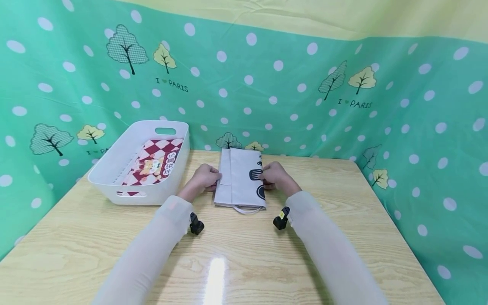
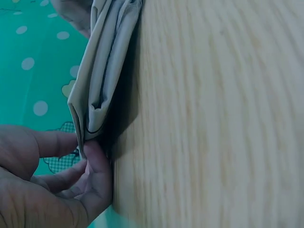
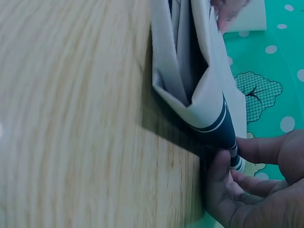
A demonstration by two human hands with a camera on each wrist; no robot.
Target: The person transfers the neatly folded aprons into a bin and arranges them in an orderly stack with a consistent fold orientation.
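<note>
A light grey folded apron [image 1: 242, 173] with black kitchen-utensil prints lies on the table near the back wall. A thin strap [image 1: 248, 210] loops out at its near edge. My left hand [image 1: 203, 177] pinches its left edge; in the left wrist view the thumb and fingers hold the outer layer [image 2: 80, 107], with thicker folds beside it. On the opposite side, my right hand [image 1: 277, 177] pinches the printed right edge. The right wrist view shows the stacked, slightly gaping folds [image 3: 183, 61] and fingers on both faces of the dark print [image 3: 223, 127].
To the left stands a white plastic basket [image 1: 177, 178] with handle cutouts. Inside it lies a red-and-white checked item [image 1: 152, 163] with a bear picture. A green dotted curtain [image 1: 244, 84] closes off the back and sides of the wooden table [image 1: 244, 262].
</note>
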